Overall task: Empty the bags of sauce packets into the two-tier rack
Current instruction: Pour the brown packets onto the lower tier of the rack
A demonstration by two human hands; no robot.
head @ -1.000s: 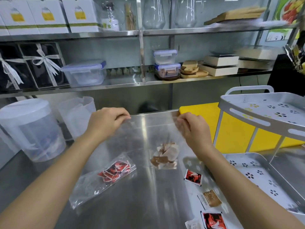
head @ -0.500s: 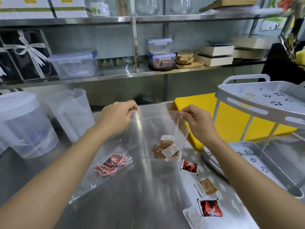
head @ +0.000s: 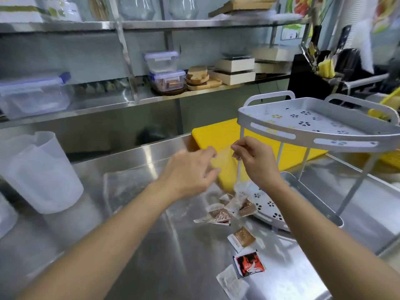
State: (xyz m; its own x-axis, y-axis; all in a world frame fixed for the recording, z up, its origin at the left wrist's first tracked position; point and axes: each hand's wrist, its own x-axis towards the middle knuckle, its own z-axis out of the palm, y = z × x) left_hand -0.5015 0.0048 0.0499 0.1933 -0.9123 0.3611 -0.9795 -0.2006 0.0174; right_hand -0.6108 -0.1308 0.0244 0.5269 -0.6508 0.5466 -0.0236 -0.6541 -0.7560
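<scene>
A clear bag (head: 234, 192) with several brown sauce packets (head: 242, 210) in its bottom hangs between my hands, its lower end resting on the steel table against the front rim of the rack's lower tier (head: 302, 187). My right hand (head: 257, 164) pinches the bag's top edge. My left hand (head: 190, 172) is blurred, with its fingers on the bag's other edge. The grey two-tier rack's upper tier (head: 272, 132) holds nothing. A flat clear bag (head: 121, 182) lies partly hidden behind my left forearm.
Loose packets lie on the table near me: a brown one (head: 243, 236), a red one (head: 249, 264) and a white one (head: 231, 282). A yellow cutting board (head: 216, 135) sits behind the rack. A translucent jug (head: 41, 169) stands at the left. Shelves with containers run along the back.
Both hands have carried the bag of brown packets to the right, up to the rack's lower tier, and have come closer together. The view has turned right and the bag of red packets is out of sight.
</scene>
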